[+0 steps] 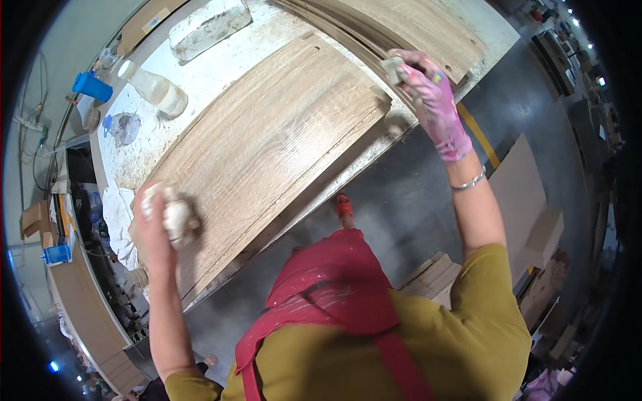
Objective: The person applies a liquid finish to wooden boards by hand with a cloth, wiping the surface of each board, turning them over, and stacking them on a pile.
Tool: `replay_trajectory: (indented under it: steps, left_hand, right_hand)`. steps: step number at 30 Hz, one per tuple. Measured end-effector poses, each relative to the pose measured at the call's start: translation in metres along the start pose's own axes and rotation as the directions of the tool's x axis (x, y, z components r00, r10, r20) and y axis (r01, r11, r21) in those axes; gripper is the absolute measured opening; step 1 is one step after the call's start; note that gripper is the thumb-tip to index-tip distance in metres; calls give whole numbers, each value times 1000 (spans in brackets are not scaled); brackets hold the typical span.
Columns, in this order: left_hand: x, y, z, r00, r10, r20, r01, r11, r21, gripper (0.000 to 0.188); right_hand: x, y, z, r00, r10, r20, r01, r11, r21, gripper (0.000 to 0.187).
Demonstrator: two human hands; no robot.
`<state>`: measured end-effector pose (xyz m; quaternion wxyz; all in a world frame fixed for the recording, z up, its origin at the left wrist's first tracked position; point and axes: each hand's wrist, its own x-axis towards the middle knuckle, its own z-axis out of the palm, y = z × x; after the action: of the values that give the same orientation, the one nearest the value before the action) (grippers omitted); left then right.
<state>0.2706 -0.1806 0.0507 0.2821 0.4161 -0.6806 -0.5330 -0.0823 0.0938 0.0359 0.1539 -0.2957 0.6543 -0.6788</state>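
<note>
A wood-grain board lies flat on the white worktable, its long edge slanting up to the right. My left hand, bare, is closed around a crumpled white rag at the board's near left end. My right hand wears a stained pink glove and is raised beyond the board's far right corner. Its fingers pinch a small whitish piece; whether it is cloth or sponge I cannot tell.
More wood-grain boards lie at the back of the worktable. On its left stand a clear bottle, a blue cup and a crumpled plastic bottle. A dirty white block lies behind them. Cardboard leans at right.
</note>
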Motion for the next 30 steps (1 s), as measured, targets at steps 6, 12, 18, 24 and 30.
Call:
replay_trajectory:
  steps: [6,12,18,24,30]
  left_hand:
    - [-4,64,209,485,728,484,-862,491,125,28]
    - [-35,17,275,5,475,880,-978,185,-94,14]
    - [-15,50,297,357,759,544,-917,395,49,30]
    - [-42,25,274,395,612,685,-919,270,288,40]
    - [-35,31,278,476,586,656,-873,228,431,39]
  right_hand:
    - [67,29,14,931,163,326,-283,886,366,31]
    - [80,38,39,785,288,548,-497,821,280,24]
    - [91,44,41,784,309,539,-553,743,378,19]
    - [82,51,46,812,325,485,-536,746,396,15]
    - [74,33,58,892,116,437,-165,983,76,25]
